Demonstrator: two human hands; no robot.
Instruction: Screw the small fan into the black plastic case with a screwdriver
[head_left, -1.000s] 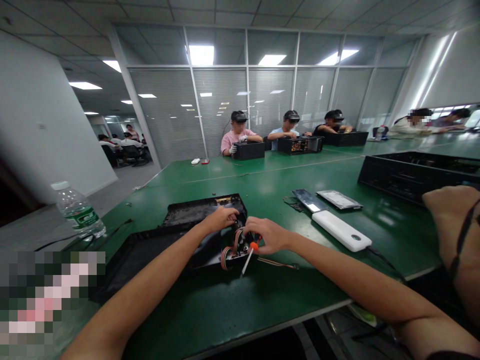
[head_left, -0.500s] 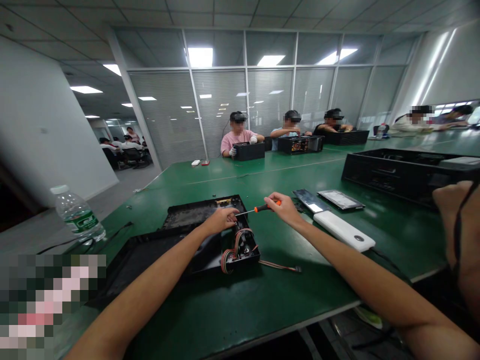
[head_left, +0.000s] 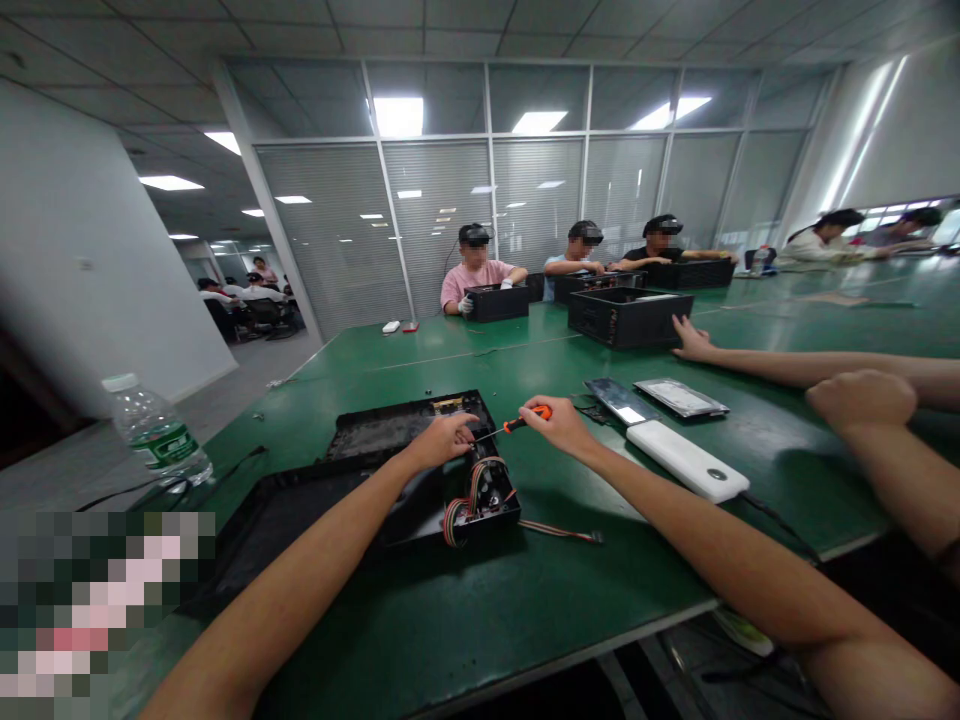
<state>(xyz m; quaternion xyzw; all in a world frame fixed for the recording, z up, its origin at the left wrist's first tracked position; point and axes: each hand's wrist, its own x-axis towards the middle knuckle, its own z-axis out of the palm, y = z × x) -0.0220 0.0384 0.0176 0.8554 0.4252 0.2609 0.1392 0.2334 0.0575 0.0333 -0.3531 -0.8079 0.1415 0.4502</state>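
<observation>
My right hand point(head_left: 559, 424) is closed around the orange and black handle of a screwdriver point(head_left: 527, 419). Its thin shaft points left and slightly down, and the tip reaches the fingers of my left hand point(head_left: 444, 440). Those fingers are bent together over the inner edge of an open black metal case point(head_left: 375, 428); whatever they pinch is hidden. Striped ribbon cables point(head_left: 454, 520) loop out of the case's near right corner, and one loose lead with a connector point(head_left: 562, 531) lies on the table. Part of the case is behind my left forearm.
Right of my hands lie a dark phone point(head_left: 613, 397), a hard drive point(head_left: 681, 398) and a white power bank point(head_left: 686, 461) with a cable. Beyond them, a co-worker's hand point(head_left: 694, 340) touches a black box point(head_left: 630, 322). Another person's fist point(head_left: 862, 402) is at right. A water bottle point(head_left: 159, 437) stands left.
My right hand has risen from the case's near corner and turned the screwdriver toward my left hand, which stays nearly still. The black box at right has moved left and farther away.
</observation>
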